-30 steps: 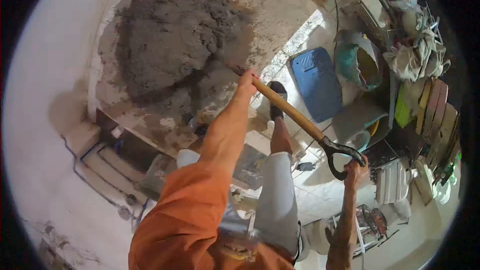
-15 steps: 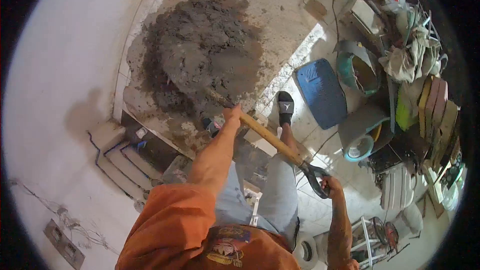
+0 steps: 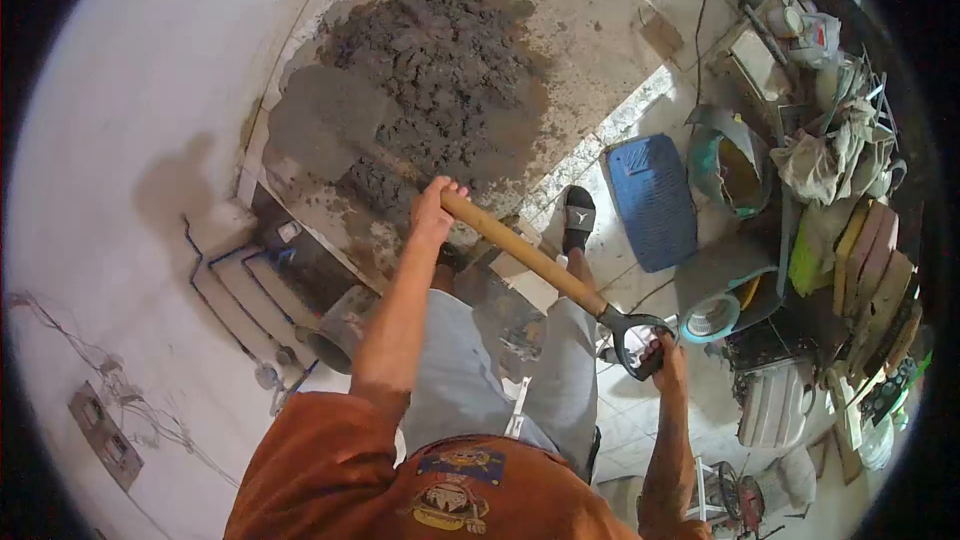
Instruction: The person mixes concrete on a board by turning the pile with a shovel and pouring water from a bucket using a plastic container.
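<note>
1 heap of grey mortar (image 3: pixel 430 70) lies at 12 o'clock, judged mid-mix. The shovel (image 3: pixel 525 255) is gripped by clenched fingers: left hand (image 3: pixel 432 208) on the shaft, right hand (image 3: pixel 665 355) on the grip at 4 o'clock. A levered lift seems called for next.

Mortar pile (image 3: pixel 430 70) lies on floor (image 3: pixel 590 30); shovel (image 3: pixel 530 260) slants back from pile's near edge, left hand (image 3: pixel 432 210) nearest pile, right hand (image 3: pixel 665 355) at the far grip; panel (image 3: pixel 652 200), then bucket (image 3: pixel 735 155), right of pile.
</note>
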Motion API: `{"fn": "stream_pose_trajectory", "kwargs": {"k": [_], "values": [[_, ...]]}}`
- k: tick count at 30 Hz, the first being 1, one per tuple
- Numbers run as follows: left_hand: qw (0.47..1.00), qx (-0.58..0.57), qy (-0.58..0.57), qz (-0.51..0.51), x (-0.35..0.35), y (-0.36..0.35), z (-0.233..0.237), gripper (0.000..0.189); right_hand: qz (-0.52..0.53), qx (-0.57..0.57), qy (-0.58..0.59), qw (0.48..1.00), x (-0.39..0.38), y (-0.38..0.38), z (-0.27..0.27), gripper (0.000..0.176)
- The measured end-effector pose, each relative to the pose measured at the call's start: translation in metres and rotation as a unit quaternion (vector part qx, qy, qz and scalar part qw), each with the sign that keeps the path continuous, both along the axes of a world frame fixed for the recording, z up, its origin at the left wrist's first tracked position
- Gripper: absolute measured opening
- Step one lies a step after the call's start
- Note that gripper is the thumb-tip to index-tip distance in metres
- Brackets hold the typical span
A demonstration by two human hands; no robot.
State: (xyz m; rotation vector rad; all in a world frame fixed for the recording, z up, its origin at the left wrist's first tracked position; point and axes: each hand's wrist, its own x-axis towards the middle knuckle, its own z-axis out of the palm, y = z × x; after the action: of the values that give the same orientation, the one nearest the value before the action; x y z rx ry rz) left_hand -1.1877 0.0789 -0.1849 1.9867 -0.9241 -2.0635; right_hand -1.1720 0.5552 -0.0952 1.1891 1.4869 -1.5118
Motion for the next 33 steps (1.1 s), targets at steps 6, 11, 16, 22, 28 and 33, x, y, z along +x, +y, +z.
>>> {"fn": "stream_pose_trajectory", "kwargs": {"k": [6,11,16,22,28,33], "values": [[0.993,0.113,-0.019,0.039,0.016,0.107,-0.11,0.013,-0.057,0.139,0.104,0.983,0.076,0.084,0.013,0.008],[0.951,0.298,-0.046,-0.061,0.065,0.327,-0.149,0.018,0.06,0.396,-0.07,0.913,0.136,0.165,0.075,0.01],[0.906,0.409,-0.108,0.025,0.078,0.427,-0.149,0.012,0.128,0.402,-0.038,0.906,0.116,0.125,0.046,0.013],[0.97,0.156,0.177,0.059,0.074,0.135,-0.29,0.014,0.18,0.283,0.118,0.935,0.06,0.006,-0.088,0.017],[0.976,0.193,-0.093,0.034,0.132,-0.023,-0.306,0.021,0.124,0.207,0.173,0.955,0.099,-0.053,-0.13,0.021],[0.983,0.09,-0.154,0.047,0.141,0.012,-0.229,0.02,-0.01,0.168,0.031,0.985,0.117,-0.04,-0.101,0.018]]}}
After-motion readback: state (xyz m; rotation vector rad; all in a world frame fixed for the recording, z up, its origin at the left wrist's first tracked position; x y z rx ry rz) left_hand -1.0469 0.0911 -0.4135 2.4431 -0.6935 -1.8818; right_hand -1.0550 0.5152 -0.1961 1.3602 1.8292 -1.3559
